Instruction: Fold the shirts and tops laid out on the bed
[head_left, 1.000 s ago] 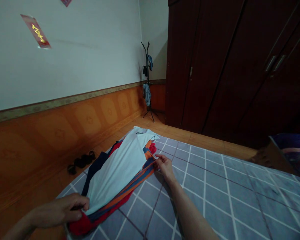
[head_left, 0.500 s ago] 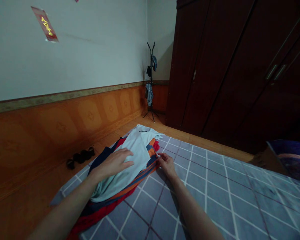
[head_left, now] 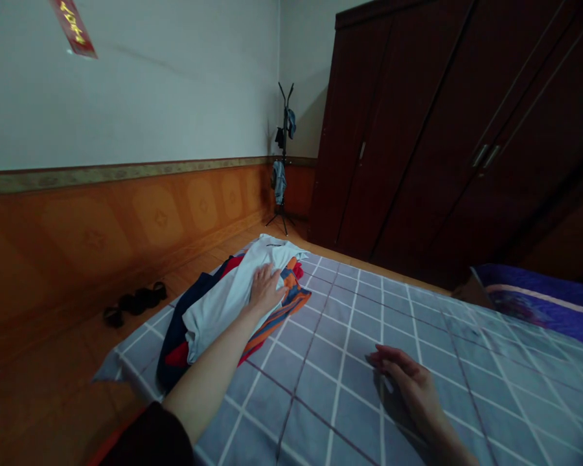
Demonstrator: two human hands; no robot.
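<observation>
A white T-shirt [head_left: 223, 288] lies spread on top of a loose heap of clothes on the bed. My left hand [head_left: 267, 291] rests on it with fingers stretched out, palm against the cloth. From beneath the shirt show an orange and blue striped garment [head_left: 298, 299], a dark navy garment [head_left: 187, 310] and some red cloth [head_left: 177, 356]. My right hand [head_left: 408, 382] is apart from the heap, over the checked bedsheet [head_left: 340, 336]. Its fingers are loosely bent and apart from the thumb; I see no garment in it.
Past the bed's far end stand a coat rack [head_left: 284, 149] and a dark wooden wardrobe [head_left: 393, 142]. Dark shoes [head_left: 136, 301] lie on the floor at the left. A purple bundle [head_left: 539, 298] is at the right.
My right hand has left the heap's right edge and moved right and nearer to me. My left hand has slid forward and right over the white T-shirt. The view has shifted.
</observation>
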